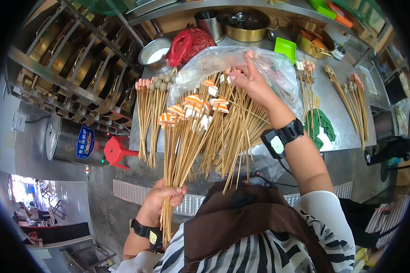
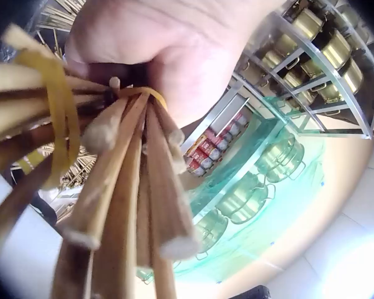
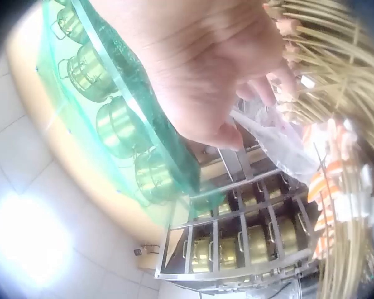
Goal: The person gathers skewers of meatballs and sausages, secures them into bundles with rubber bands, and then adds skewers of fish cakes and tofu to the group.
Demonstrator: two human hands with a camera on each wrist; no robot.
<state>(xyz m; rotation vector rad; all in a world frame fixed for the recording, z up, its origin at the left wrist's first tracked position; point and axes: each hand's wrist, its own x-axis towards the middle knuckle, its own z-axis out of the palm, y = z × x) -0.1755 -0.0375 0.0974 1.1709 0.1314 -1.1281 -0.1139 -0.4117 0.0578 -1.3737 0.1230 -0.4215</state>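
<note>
Bundled skewers [image 1: 172,152] fill the left grip [image 1: 156,200]; the right grip [image 1: 256,86], fingers extended, is by clear plastic [image 1: 280,73] around heaped skewers [image 1: 228,132].

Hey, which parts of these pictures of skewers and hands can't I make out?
Left wrist view: some held skewers are cut off by the bottom edge; lettering on the red cans is too small.
Head view: part of the clear bag is hidden by the piled skewers.
Right wrist view: blur obscures whether the right hand touches skewers.
</note>
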